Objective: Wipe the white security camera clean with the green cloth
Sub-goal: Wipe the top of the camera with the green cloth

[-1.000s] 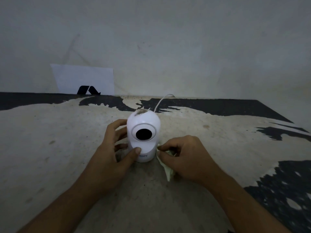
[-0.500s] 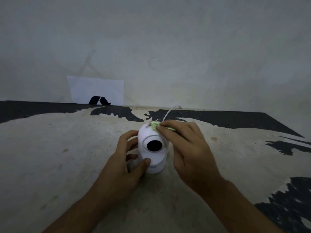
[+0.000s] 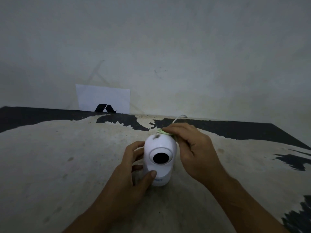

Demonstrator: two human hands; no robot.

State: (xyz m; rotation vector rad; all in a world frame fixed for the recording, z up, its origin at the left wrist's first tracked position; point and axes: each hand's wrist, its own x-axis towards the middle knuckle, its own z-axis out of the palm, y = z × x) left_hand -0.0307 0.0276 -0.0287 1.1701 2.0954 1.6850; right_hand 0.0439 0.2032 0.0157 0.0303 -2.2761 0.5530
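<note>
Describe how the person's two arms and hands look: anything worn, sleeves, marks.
Both forearms are bare up to the frame's bottom edge: no sleeves, gloves, watch or bracelets show. The left hand and right hand carry no visible rings. Nails look short and unpainted, clearest on the left thumb. The dim light hides any finer marks.

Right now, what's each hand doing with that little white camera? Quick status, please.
Left hand steadies security camera. Right hand presses green cloth on its top. Dirt smudge not yet wiped. Nothing in the way.
</note>
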